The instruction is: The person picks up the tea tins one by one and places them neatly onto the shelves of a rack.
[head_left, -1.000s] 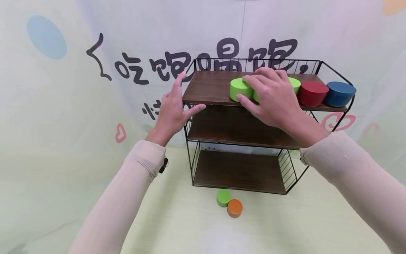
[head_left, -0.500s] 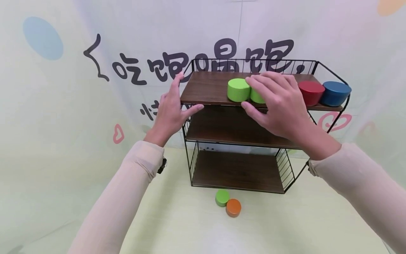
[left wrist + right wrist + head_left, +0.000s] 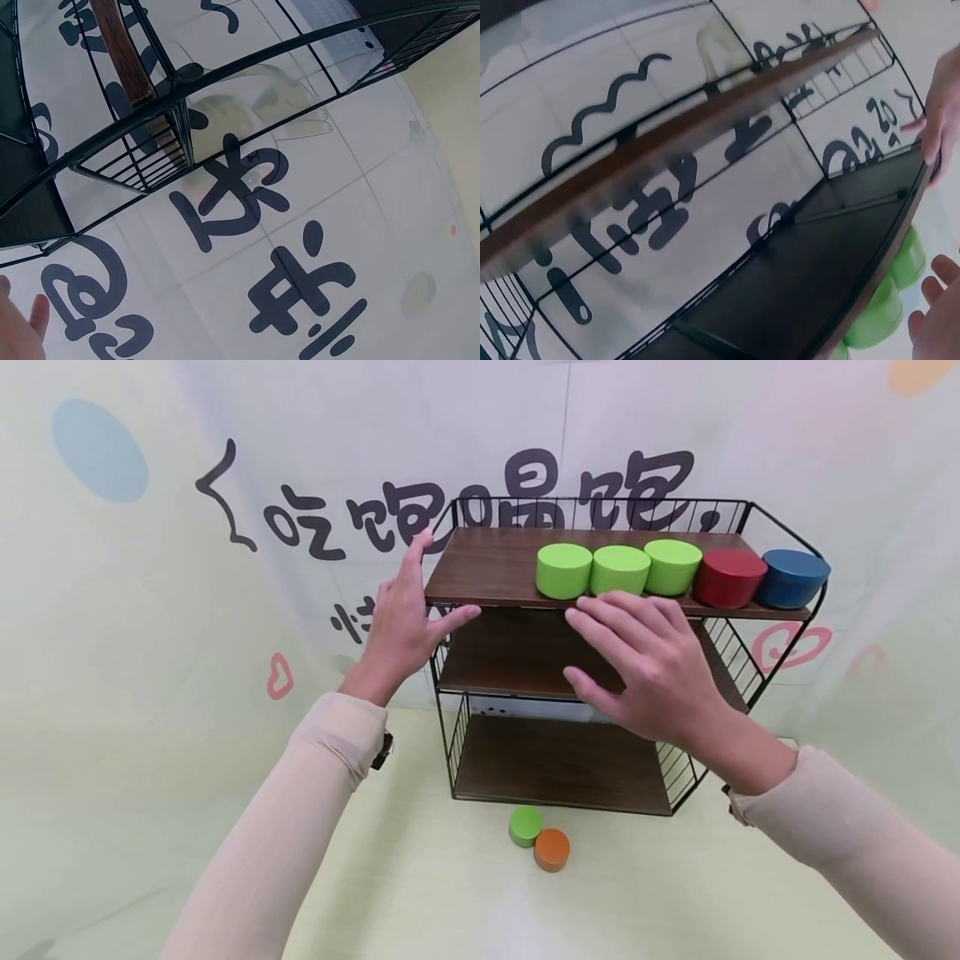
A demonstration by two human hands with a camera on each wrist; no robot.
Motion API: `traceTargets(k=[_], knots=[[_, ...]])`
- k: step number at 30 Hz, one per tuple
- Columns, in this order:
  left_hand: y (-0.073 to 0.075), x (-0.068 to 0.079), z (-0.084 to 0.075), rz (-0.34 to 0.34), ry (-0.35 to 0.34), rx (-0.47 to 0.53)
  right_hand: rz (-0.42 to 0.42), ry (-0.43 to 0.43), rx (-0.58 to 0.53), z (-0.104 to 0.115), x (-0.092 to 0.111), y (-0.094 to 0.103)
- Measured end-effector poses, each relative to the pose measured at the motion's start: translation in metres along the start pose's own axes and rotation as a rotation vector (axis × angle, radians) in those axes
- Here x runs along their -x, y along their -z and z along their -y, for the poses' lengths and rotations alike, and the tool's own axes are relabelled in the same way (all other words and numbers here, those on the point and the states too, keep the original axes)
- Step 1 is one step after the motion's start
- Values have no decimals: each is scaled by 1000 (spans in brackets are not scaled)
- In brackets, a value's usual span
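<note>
In the head view a dark rack with brown shelves has a row of round tins on its top shelf. From the left stand three light green tins, the left, middle and right, then a red tin and a blue tin. My left hand rests at the shelf's left front corner, its thumb and index finger stretched out. Just below and in front of the green tins is my right hand, fingers loosely extended and holding nothing. Both hands also show in the right wrist view.
A green tin and an orange tin stand touching on the pale tabletop before the rack. The middle shelf and lower shelf lie below. A printed cloth backdrop hangs behind.
My right hand has let go of the green tins and moved down, away from the top shelf, uncovering all three. My left hand stays at the rack's corner.
</note>
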State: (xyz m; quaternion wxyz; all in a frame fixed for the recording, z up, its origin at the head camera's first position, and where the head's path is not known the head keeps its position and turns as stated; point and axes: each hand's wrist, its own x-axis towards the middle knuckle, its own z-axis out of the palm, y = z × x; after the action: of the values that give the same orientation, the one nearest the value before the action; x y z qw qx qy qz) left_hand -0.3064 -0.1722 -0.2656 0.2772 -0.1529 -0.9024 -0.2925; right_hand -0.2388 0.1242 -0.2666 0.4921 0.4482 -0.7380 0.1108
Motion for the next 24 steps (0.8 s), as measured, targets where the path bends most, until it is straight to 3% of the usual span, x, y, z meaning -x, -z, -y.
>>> traceTargets(k=[8,24], knots=[[-1,0,1,-5,-2,0,52,25,-41,16,22,-9],[0,0,1,-2,-4,1,104,-98,-141,41,90,-50]])
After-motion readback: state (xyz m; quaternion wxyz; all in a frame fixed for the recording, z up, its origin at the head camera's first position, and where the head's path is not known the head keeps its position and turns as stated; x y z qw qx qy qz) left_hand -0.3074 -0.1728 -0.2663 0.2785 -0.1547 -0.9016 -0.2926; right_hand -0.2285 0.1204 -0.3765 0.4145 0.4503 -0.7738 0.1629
